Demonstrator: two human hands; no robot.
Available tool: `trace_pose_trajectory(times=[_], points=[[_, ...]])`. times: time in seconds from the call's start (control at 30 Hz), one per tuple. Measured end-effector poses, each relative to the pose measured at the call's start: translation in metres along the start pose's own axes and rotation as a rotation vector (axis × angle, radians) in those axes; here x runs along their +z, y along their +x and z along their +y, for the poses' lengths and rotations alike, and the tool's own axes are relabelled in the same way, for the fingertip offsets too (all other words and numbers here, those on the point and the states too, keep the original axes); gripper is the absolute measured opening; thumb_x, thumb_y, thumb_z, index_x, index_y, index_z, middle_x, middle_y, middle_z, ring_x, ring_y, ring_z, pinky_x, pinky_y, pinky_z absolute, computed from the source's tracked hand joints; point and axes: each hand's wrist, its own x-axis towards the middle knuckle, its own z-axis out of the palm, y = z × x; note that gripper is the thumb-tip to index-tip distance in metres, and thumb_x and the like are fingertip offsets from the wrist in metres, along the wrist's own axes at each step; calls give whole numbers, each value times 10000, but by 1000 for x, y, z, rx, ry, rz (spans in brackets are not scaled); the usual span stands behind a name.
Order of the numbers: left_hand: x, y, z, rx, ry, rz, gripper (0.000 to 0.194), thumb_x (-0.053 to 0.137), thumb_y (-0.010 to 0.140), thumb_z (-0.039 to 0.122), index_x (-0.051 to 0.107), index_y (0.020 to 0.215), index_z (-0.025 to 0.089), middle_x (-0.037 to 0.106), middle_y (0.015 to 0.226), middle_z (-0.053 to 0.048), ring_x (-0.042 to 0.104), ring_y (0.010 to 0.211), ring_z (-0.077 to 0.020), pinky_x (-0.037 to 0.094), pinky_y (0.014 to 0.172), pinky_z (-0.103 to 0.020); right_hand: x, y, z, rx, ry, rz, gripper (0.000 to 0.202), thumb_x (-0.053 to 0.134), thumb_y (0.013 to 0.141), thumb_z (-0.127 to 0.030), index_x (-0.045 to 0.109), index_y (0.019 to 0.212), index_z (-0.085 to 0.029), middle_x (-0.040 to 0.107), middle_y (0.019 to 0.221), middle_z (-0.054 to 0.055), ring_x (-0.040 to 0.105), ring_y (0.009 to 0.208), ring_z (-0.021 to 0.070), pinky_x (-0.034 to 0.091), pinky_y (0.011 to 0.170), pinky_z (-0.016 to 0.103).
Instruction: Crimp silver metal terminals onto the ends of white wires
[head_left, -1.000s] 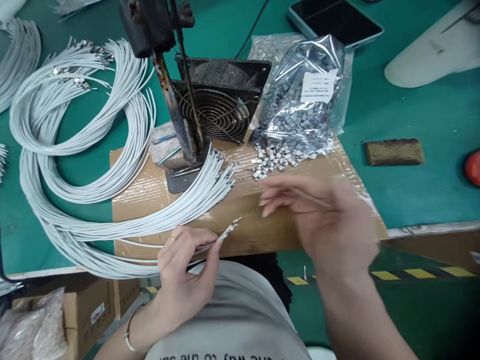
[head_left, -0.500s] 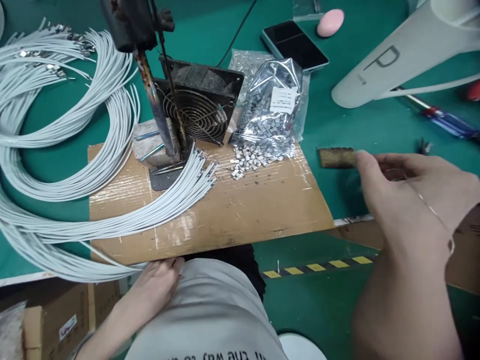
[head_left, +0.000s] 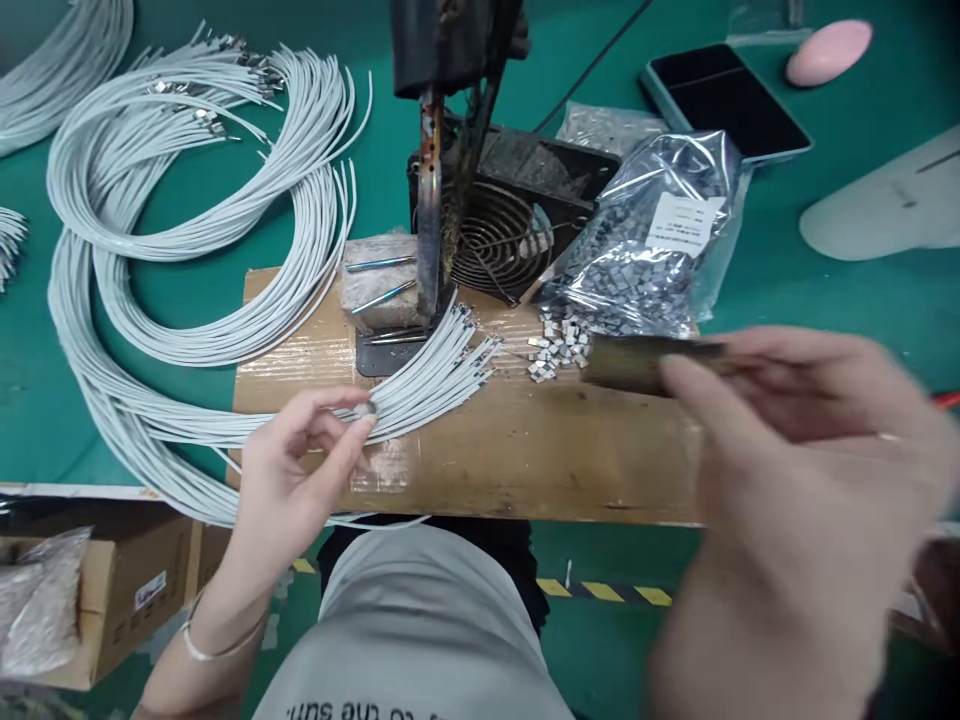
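Right hand (head_left: pixel 787 420) now back over cardboard (head_left: pixel 525 450), gripping brown block (head_left: pixel 637 362); left hand (head_left: pixel 300 460) pinches small metal piece (head_left: pixel 366 408) beside wires (head_left: pixel 420 385). Risk: block sweeps loose clips (head_left: pixel 559 345) off, or piece slips.

Green bench (head_left: pixel 825 290) with cardboard sheet (head_left: pixel 525 450), white wire bundles (head_left: pixel 187 200), phone (head_left: pixel 724 100), perhaps a fan (head_left: pixel 510 230).

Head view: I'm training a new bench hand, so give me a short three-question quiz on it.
1. True or false: the right hand holds a brown block.
2. What does the left hand pinch at its fingertips? A) a small metal piece B) a screwdriver C) a phone
3. What lies loose on the cardboard in front of the clear bag?

Key: 1 true; 2 A, a small metal piece beside the white wires; 3 small metal clips.
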Motion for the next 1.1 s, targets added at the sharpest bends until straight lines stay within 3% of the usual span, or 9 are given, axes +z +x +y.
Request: trace_pose_trajectory(times=[0.07,0.17,0.33,0.47,0.63,0.73,0.93,1.03,1.1], points=[[11,11,5,-3,-41,-8,184,783,974,227,776,1151,180,698,654,31,671,573,-122,520,538,-211,38,-14,-28,48,128,-155,212,893,778,-130,788,921,-246,796,901,44,747,781,197,625,704,359],[24,25,10,11,-74,30,284,804,943,236,778,1211,147,699,682,15,677,602,-133,517,543,-227,78,-26,-47,140,287,-313,164,843,848,-158,734,936,-243,791,946,22,777,868,182,667,782,323],[39,40,7,-2,-103,64,393,803,918,224,778,1302,147,692,691,6,610,582,-134,481,527,-247,102,-33,-52,188,369,-368,155,787,899,-152,690,967,-253,771,963,15,774,908,191,670,817,324],[44,42,4,129,-140,135,250,796,894,126,836,1134,186,770,932,-40,580,632,-98,497,583,-225,105,-37,-59,139,319,-392,192,729,945,-118,641,972,-287,778,1011,36,787,985,238,677,870,378],[45,36,3,282,-104,196,203,775,885,56,854,995,207,746,953,-30,577,669,-98,494,589,-212,102,-46,-66,65,249,-357,227,701,968,-78,634,979,-295,775,1023,43,789,1008,249,683,885,386],[45,35,2,269,-115,187,198,772,876,51,851,988,195,741,944,-29,573,654,-90,490,580,-208,101,-50,-63,38,198,-348,227,698,975,-74,649,990,-295,772,1020,39,785,1001,248,680,873,380],[48,37,1,144,-79,182,153,769,880,105,804,1014,169,605,671,44,534,558,-97,480,552,-217,104,-50,-63,116,195,-332,174,760,934,-109,699,973,-268,788,973,11,789,899,203,677,828,331],[40,28,-4,248,82,182,182,762,925,127,765,1096,188,588,707,46,536,583,-115,490,589,-253,86,-41,-55,137,185,-271,171,842,862,-146,745,959,-248,802,932,3,779,826,180,666,759,311],[28,19,-12,411,272,178,187,772,940,148,742,1114,210,628,799,13,596,688,-152,530,704,-304,57,-26,-34,88,95,-181,220,875,833,-163,776,1016,-236,795,927,20,752,790,173,634,707,309]])
